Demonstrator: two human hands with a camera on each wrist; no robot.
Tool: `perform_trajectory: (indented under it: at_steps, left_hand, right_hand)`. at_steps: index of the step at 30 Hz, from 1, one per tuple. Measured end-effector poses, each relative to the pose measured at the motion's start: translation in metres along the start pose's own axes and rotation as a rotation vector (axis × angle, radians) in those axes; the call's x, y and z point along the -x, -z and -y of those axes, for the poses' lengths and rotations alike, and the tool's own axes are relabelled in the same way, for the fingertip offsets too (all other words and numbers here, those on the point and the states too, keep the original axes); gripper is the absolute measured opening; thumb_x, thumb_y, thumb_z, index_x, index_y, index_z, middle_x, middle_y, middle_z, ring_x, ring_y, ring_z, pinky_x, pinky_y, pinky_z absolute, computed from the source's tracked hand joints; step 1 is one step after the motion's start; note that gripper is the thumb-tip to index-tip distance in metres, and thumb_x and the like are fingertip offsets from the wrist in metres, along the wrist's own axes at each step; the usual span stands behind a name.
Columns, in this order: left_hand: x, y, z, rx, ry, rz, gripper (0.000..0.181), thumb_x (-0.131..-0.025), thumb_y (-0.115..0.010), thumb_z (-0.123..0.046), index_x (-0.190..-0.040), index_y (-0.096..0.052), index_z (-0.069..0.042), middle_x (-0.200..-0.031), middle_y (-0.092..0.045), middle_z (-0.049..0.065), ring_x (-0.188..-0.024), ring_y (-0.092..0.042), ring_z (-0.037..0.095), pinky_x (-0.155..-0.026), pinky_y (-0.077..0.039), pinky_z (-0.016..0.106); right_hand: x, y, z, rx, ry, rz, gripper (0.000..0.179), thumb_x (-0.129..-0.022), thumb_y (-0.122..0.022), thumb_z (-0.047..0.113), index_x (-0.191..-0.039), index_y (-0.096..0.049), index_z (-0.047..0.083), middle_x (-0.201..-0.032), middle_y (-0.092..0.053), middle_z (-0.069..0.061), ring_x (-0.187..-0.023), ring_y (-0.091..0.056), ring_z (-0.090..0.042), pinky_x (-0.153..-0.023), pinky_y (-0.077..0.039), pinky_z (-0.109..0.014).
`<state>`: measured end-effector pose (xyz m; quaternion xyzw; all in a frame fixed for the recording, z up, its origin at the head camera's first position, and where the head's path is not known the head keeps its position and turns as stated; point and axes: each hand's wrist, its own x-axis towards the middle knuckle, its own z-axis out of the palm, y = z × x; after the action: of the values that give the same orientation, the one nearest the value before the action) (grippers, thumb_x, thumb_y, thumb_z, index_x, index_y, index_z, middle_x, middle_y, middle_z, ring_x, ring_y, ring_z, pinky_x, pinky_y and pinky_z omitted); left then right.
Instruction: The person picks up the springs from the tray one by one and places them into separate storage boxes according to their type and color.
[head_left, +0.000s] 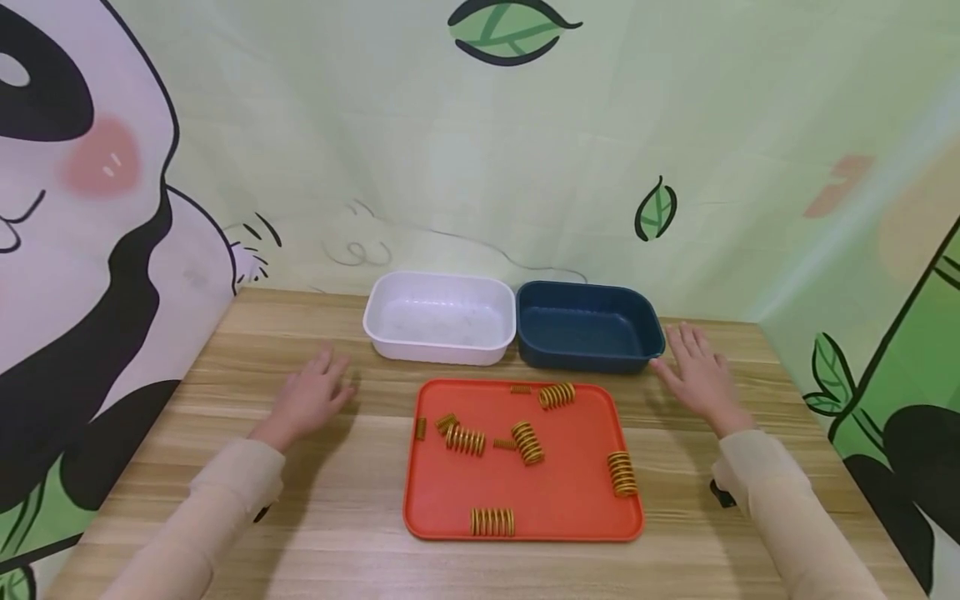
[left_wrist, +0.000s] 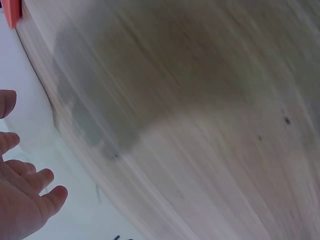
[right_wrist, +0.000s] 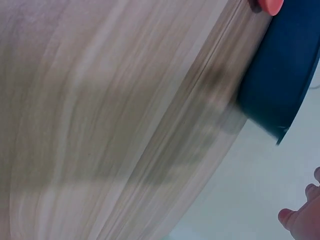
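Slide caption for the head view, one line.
Coiled springs on a red tray, a white bin and a blue bin behind, left hand and right hand on either side.

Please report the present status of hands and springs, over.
Left hand, right hand: both hold nothing. Springs scattered on red tray. Blue container beside right hand. No obstacle seen over tray.

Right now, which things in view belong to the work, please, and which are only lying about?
Probably belong to the work:
gold springs, large and small
red tray under them
white bin
dark blue bin

Probably only surroundings:
wooden table
panda-print backdrop
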<state>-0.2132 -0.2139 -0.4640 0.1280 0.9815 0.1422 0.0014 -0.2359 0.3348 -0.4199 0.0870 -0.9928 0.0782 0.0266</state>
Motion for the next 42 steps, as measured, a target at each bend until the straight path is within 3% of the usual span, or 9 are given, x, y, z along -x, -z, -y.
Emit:
perform_trajectory:
  at_steps: [9, 19, 24, 30, 42]
  left_hand:
    - [0.003, -0.004, -0.017, 0.009, -0.1, -0.066, 0.054, -0.086, -0.052, -0.028, -0.132, -0.038, -0.002, -0.135, -0.029, 0.031, -0.113, -0.042, 0.047, -0.09, -0.035, 0.058]
    - [0.005, -0.007, -0.031, 0.078, -0.123, -0.048, 0.052, -0.086, -0.053, -0.025, -0.132, -0.039, -0.003, -0.136, -0.03, 0.028, -0.112, -0.043, 0.047, -0.088, -0.038, 0.056]
    - [0.007, -0.008, -0.038, 0.087, -0.137, -0.07, 0.051, -0.083, -0.058, -0.021, -0.128, -0.043, -0.001, -0.128, -0.043, 0.023, -0.111, -0.047, 0.041, -0.089, -0.04, 0.052]
    - [0.009, -0.008, -0.051, 0.111, -0.175, -0.104, 0.047, -0.079, -0.062, -0.017, -0.121, -0.049, 0.0, -0.112, -0.053, 0.019, -0.099, -0.055, 0.035, -0.082, -0.045, 0.048]
    - [0.008, -0.017, -0.064, 0.191, -0.165, 0.006, 0.048, -0.079, -0.063, -0.016, -0.122, -0.048, -0.001, -0.104, -0.057, 0.016, -0.08, -0.058, 0.022, -0.069, -0.049, 0.039]
  right_hand:
    - [-0.001, 0.003, 0.01, -0.021, 0.044, -0.015, 0.071, -0.09, -0.034, 0.048, -0.141, -0.014, 0.003, -0.145, -0.01, -0.024, -0.132, -0.008, -0.04, -0.097, -0.012, -0.066]
    - [-0.003, 0.005, 0.027, -0.012, 0.1, -0.053, 0.068, -0.09, -0.04, 0.045, -0.141, -0.018, 0.004, -0.144, -0.015, -0.023, -0.132, -0.011, -0.039, -0.098, -0.016, -0.064]
    - [-0.003, 0.007, 0.037, -0.017, 0.127, -0.07, 0.067, -0.088, -0.044, 0.042, -0.14, -0.022, 0.005, -0.144, -0.018, -0.021, -0.132, -0.013, -0.038, -0.097, -0.018, -0.064]
    - [-0.004, 0.005, 0.044, -0.026, 0.167, -0.083, 0.067, -0.087, -0.048, 0.041, -0.139, -0.026, 0.007, -0.143, -0.022, -0.02, -0.132, -0.015, -0.037, -0.098, -0.018, -0.062]
    - [-0.006, -0.004, 0.057, 0.008, 0.314, -0.18, 0.064, -0.077, -0.065, 0.018, -0.132, -0.037, 0.003, -0.136, -0.036, -0.021, -0.121, -0.035, -0.039, -0.095, -0.031, -0.057]
